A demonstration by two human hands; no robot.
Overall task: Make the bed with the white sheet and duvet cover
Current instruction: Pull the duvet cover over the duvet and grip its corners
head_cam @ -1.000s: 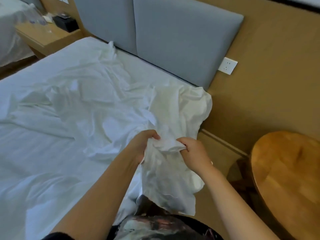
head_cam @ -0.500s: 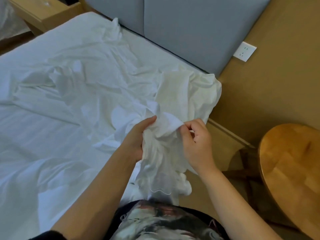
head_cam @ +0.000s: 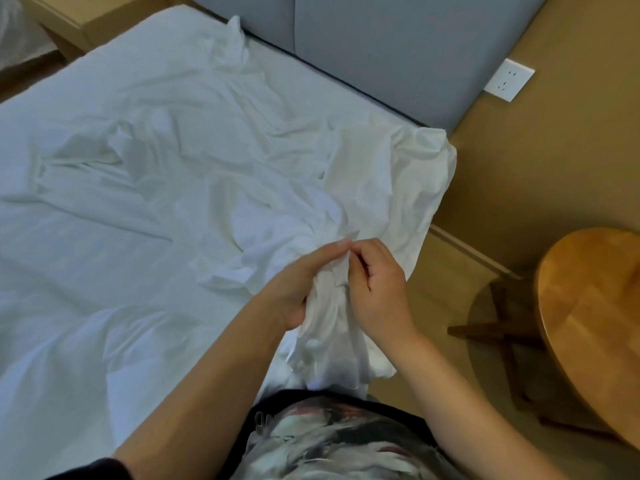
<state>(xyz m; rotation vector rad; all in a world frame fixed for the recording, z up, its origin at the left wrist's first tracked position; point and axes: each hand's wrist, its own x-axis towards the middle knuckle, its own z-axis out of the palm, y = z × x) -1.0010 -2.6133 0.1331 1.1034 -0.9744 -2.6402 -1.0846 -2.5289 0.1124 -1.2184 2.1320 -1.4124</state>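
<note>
The hands have closed in on each other since half a second ago: the gap between them is gone and the fingertips now meet over the cloth. The left hand (head_cam: 299,284) grips a gathered bunch of the white sheet (head_cam: 327,299) from the side, fingers wrapped round it. The right hand (head_cam: 379,285) pinches the top of the same bunch, fingers curled in tight. The bunch is narrower than before and hangs below both hands, down against the person's patterned shirt (head_cam: 329,441).

The rest of that sheet spreads away beyond and to the left of the hands, crumpled all over the bed, with one corner draped off the mattress edge just past the right hand. Nothing lies between the hands and the cloth.

Counting round: two hands, two grey headboard panels (head_cam: 398,46) well beyond the fingertips, and one white wall socket (head_cam: 508,79) up past the right hand. There is one round wooden table (head_cam: 595,323) out to the right of the right wrist, and one wooden nightstand (head_cam: 97,19) far off beyond the left hand. The wooden bed base (head_cam: 460,261) shows between the right hand and the table.
</note>
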